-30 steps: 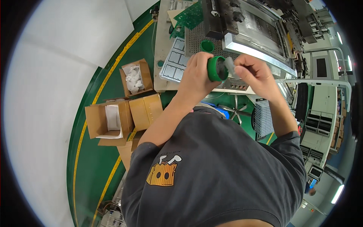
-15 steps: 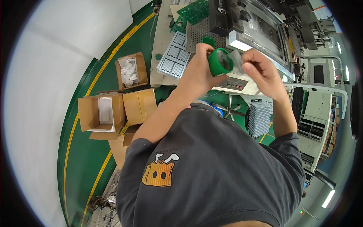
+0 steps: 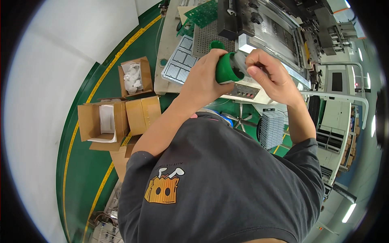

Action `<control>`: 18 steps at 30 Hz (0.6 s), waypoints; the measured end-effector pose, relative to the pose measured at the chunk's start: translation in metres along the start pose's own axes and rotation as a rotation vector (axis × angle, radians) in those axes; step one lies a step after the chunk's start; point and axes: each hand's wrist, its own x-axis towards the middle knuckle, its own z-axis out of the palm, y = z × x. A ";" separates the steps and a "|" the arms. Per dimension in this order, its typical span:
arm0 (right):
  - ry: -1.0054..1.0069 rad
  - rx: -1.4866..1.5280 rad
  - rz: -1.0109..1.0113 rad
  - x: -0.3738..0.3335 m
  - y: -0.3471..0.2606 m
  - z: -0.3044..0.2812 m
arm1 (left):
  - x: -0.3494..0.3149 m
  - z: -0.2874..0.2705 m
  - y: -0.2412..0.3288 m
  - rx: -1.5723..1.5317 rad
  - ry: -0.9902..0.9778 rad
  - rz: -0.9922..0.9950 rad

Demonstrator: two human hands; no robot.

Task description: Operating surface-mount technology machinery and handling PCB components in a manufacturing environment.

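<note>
My left hand [image 3: 204, 81] is wrapped round a green plastic jar [image 3: 226, 71], which is tipped so its mouth faces right. Grey residue lines what shows of the inside. Between the thumb and fingers of my right hand [image 3: 276, 78] is a flat, greyish, translucent scraper [image 3: 240, 60]. Its far end sits at the jar's mouth, and the rim partly hides it. Just beyond my left knuckles is a small round green lid [image 3: 217, 44] at the edge of a perforated metal plate [image 3: 206, 35].
A pale gridded tray [image 3: 181, 60] lies left of the plate, with green circuit boards [image 3: 201, 14] beyond. At right is a machine with a metal-framed screen [image 3: 279, 38]. Cardboard boxes [image 3: 142, 114] stand on the floor at left; stacked grey trays [image 3: 271, 128] are below right.
The jar has tipped further to the right, so less of its inside shows. My right hand has brought the scraper closer into the mouth. The whole view has shifted slightly.
</note>
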 end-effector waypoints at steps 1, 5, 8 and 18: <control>-0.012 0.004 -0.005 0.000 0.001 0.000 | 0.001 0.000 0.000 0.006 -0.001 0.008; -0.004 0.036 0.002 0.003 0.005 0.002 | 0.003 0.002 -0.002 0.031 0.011 0.027; 0.005 -0.030 -0.027 0.005 0.006 0.002 | 0.003 0.003 -0.003 0.051 0.026 0.044; 0.042 -0.022 -0.051 0.007 0.012 0.006 | 0.005 0.002 0.001 0.083 0.043 0.069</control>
